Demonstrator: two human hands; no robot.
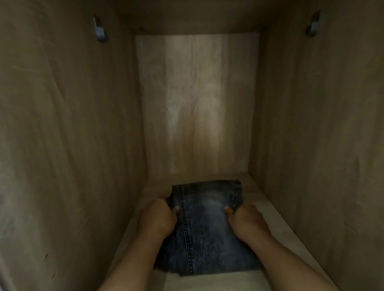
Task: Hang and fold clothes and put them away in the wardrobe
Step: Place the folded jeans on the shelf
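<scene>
Two hands (204,218) grip folded faded-blue jeans (205,230), side seam up.

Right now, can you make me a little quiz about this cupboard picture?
1. True or false: both hands grip the folded jeans.
2. What lies under the jeans? A) a pale folded cloth B) a shoe box C) a hanger
3. Fill in: a grey bracket sits high on each ___ wall.

Key: 1 true, left hand and right hand. 2 A. 3 side.
</scene>
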